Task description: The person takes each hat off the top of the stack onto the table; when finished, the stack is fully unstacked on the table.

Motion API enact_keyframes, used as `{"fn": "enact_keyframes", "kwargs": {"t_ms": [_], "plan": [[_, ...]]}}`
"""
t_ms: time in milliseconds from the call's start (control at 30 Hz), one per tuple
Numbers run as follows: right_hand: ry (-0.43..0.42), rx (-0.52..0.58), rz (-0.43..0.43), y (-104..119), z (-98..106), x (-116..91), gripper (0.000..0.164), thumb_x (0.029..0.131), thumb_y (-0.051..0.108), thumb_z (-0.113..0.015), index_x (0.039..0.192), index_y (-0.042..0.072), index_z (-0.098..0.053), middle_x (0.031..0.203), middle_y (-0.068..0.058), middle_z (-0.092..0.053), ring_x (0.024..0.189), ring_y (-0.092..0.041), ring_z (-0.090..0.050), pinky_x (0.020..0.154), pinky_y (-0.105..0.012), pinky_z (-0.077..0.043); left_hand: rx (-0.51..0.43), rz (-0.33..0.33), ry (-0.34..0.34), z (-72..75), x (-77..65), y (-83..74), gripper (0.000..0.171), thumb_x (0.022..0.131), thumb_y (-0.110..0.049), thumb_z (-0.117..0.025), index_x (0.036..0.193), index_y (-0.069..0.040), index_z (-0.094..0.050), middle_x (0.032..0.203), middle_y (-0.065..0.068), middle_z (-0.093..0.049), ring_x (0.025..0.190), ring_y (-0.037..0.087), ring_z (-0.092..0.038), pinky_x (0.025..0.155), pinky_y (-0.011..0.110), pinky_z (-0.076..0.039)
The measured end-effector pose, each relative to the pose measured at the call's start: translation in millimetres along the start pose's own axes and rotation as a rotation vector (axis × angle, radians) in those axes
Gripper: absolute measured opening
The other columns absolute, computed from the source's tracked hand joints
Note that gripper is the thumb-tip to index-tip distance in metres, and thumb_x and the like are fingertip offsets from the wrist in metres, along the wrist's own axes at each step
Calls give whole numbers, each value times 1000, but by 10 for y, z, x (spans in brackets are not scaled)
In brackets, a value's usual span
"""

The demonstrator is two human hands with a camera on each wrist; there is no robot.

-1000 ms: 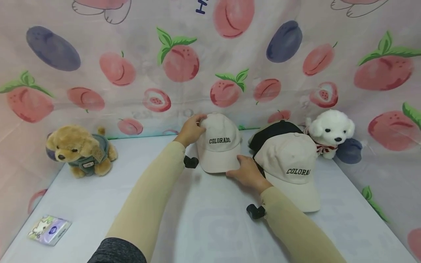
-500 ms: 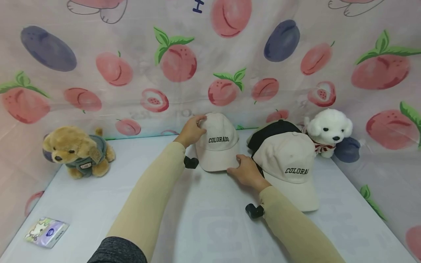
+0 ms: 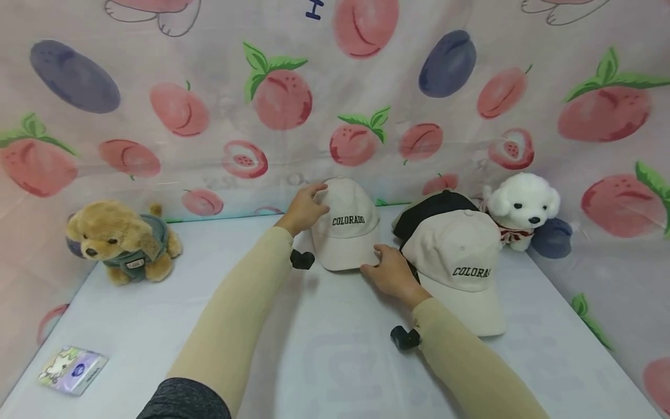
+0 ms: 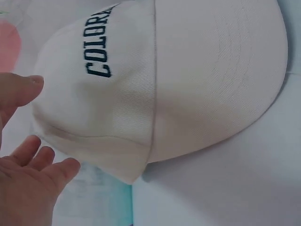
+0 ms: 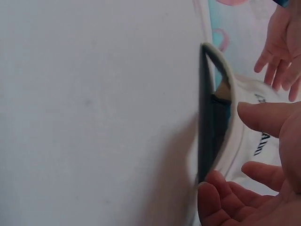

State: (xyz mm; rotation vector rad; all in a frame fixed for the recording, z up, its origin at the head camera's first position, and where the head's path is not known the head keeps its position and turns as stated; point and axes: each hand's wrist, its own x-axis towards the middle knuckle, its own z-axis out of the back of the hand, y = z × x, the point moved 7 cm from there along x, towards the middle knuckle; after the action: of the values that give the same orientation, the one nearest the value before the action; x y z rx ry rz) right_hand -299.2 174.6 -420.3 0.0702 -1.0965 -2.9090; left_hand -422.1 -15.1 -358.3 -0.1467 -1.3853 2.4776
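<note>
An off-white baseball cap (image 3: 348, 230) lettered COLORADO sits upright on the table by the back cloth, its brim towards me. My left hand (image 3: 303, 208) is at the left side of its crown, thumb in front, fingers partly hidden behind. In the left wrist view, the left fingers (image 4: 63, 172) are spread loosely along the crown's edge. My right hand (image 3: 392, 272) is at the brim's right front corner. The right wrist view has the right thumb (image 5: 261, 115) over the brim's front and the fingertips loosely bent at its side. Exact contact is hard to tell.
To the right, another off-white cap (image 3: 460, 250) leans on a black cap (image 3: 431, 209), with a khaki one partly behind. A white plush dog (image 3: 526, 203) sits beyond them. At left are a brown plush dog (image 3: 117, 241) and a small purple packet (image 3: 73, 370).
The view has shifted slightly. Both hands stay at the cap in nearly the same pose, and the cap stands where it was.
</note>
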Motion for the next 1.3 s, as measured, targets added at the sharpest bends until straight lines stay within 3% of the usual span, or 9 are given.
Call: {"fn": "enact_keyframes", "kwargs": {"t_ms": [100,200,367,667,800,1033,1300], "plan": [[-1,8,13,12,43,-48,68,93,27,-70,144,-8,-44,125,-25,-59,114,-36,-56,102,-49,-42,20,-19,3,35,-16,-37,57,96,-8,-65,150,-9,-46,157,11,-36,145,27,-29,115,43,-28],[-2,27,33,15,97,-105,68,93,28,-70,145,-7,-43,118,-21,-60,100,-30,-58,92,-47,-46,33,-46,3,61,-42,-92,57,96,-9,-66,149,-8,-47,157,13,-36,145,29,-31,115,43,-28],[-10,63,69,-6,229,-268,68,92,25,-71,145,-7,-43,138,-26,-50,110,-34,-58,92,-49,-48,37,-65,27,49,-140,-204,57,95,-12,-67,149,-9,-47,157,12,-36,144,31,-31,115,46,-29],[-20,65,129,-101,424,-656,69,90,25,-75,144,-5,-46,140,-22,-51,110,-32,-58,92,-48,-48,59,-93,87,-39,-301,-374,59,95,-17,-68,150,-15,-47,158,7,-35,144,28,-30,114,50,-29],[-26,70,137,-132,532,-788,69,90,27,-76,145,-1,-45,141,-20,-51,110,-30,-59,90,-46,-48,60,-119,99,-146,-352,-449,59,95,-18,-68,150,-18,-46,157,4,-36,143,27,-32,112,51,-31],[-32,62,118,-210,709,-970,73,90,32,-76,147,0,-43,119,-21,-60,97,-27,-64,79,-42,-52,40,-167,171,-442,-459,-620,60,96,-20,-69,151,-20,-45,156,1,-38,143,24,-32,112,46,-32],[-107,33,157,-278,931,-1124,72,90,28,-77,145,-4,-43,129,-23,-55,105,-33,-61,82,-47,-52,-2,-211,247,-782,-534,-752,60,94,-19,-70,150,-19,-46,154,1,-40,141,24,-37,111,43,-35]]}}
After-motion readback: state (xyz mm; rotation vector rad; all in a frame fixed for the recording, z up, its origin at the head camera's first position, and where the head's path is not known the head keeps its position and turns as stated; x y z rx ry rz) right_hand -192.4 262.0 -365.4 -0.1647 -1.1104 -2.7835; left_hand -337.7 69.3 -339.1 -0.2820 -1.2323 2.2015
